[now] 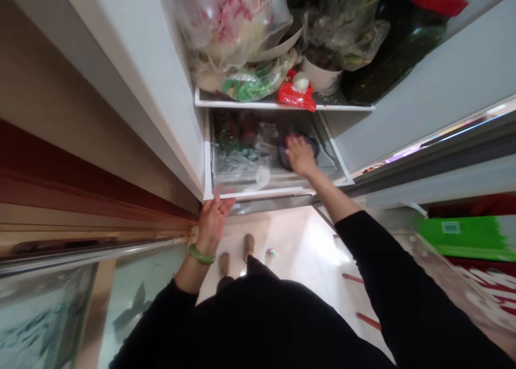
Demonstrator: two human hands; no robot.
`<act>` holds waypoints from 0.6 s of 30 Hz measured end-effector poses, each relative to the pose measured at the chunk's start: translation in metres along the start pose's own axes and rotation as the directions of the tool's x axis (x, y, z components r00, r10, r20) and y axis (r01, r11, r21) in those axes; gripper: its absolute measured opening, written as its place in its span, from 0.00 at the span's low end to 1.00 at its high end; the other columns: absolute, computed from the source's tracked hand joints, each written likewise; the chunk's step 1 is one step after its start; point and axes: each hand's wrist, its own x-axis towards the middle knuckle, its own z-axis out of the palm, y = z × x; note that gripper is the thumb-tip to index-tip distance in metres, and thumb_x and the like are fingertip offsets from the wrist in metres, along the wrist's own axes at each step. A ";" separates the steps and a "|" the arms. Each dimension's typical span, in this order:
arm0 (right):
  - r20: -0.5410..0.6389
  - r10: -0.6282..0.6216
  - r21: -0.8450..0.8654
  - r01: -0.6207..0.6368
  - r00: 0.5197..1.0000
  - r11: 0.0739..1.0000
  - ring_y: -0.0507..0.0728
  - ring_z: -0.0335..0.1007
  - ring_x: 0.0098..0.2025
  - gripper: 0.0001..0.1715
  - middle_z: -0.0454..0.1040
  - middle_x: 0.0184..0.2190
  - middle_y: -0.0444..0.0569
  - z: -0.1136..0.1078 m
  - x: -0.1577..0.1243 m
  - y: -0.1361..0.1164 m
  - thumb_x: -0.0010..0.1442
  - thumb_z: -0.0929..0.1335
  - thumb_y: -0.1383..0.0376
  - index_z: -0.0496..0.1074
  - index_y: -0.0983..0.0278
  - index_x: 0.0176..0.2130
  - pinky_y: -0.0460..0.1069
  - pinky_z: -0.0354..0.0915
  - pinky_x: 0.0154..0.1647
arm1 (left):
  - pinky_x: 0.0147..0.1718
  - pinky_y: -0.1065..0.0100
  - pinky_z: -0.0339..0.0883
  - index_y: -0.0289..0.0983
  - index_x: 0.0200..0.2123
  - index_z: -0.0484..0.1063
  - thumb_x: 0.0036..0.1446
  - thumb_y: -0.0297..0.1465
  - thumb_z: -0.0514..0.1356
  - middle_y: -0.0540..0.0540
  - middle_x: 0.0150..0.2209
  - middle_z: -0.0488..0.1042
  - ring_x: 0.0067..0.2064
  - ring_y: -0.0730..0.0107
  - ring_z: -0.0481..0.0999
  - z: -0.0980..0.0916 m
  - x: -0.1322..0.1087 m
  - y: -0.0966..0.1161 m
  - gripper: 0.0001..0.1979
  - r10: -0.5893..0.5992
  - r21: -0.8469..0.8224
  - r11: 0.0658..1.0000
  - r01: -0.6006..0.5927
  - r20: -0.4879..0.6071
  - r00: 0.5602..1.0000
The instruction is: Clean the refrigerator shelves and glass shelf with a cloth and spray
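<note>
in the fridge (133,51), the right hand (300,154) partly covers a purple item (284,156).

The right hand (300,155) partly hides a blurred, dark purplish item (284,157).

At the frame's top, a shelf (346,108) carries plastic bags (245,14), a white container (322,79) and a red packet (296,97) at its front edge. A dark jar (403,54) with a red lid (438,1) shows at upper right. A green package (463,240) sits at the right edge, a leaf-patterned glass panel (124,288) at lower left, and pale floor (298,240) below centre
</note>
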 end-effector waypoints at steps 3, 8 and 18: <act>-0.033 0.299 -0.028 -0.300 0.954 0.953 0.73 0.37 0.81 0.39 0.43 0.80 0.60 -0.022 0.031 0.053 0.76 0.54 0.60 0.48 0.71 0.79 0.74 0.45 0.77 | 0.63 0.50 0.72 0.39 0.54 0.77 0.65 0.37 0.70 0.40 0.48 0.86 0.46 0.61 0.88 0.000 0.000 -0.003 0.17 0.017 -0.018 1.000 -0.017 -0.008 1.000; -0.037 0.098 0.023 -0.097 0.995 0.995 0.70 0.39 0.81 0.37 0.46 0.80 0.56 -0.006 0.099 -0.019 0.77 0.55 0.59 0.51 0.67 0.79 0.71 0.44 0.78 | 0.61 0.52 0.74 0.39 0.51 0.79 0.65 0.37 0.69 0.41 0.48 0.86 0.42 0.64 0.87 0.002 -0.002 -0.008 0.13 0.052 -0.019 0.998 -0.053 -0.044 0.998; -0.100 0.221 -0.082 -0.229 0.970 0.970 0.74 0.46 0.79 0.36 0.51 0.77 0.70 -0.029 0.096 0.060 0.76 0.56 0.64 0.54 0.80 0.76 0.74 0.49 0.75 | 0.62 0.55 0.75 0.38 0.51 0.79 0.64 0.37 0.71 0.41 0.51 0.85 0.43 0.65 0.87 0.006 -0.005 -0.008 0.15 0.067 -0.012 0.998 -0.069 -0.080 0.994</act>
